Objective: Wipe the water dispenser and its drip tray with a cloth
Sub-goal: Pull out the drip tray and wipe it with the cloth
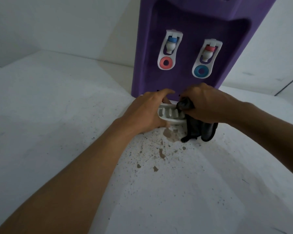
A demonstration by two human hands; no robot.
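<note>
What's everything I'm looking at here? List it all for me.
dispenser: one, purple, standing at the back on the white surface.
taps: two, white; left one blue cap over a red ring, right one red cap over a blue ring.
drip tray: one, white, slotted, at the dispenser's foot.
cloth: one, black, pressed on the tray's right end, hanging down.
surface: white, with brown specks and stains in front of the tray.
left hand: holds the tray.
right hand: grips the cloth.
</note>
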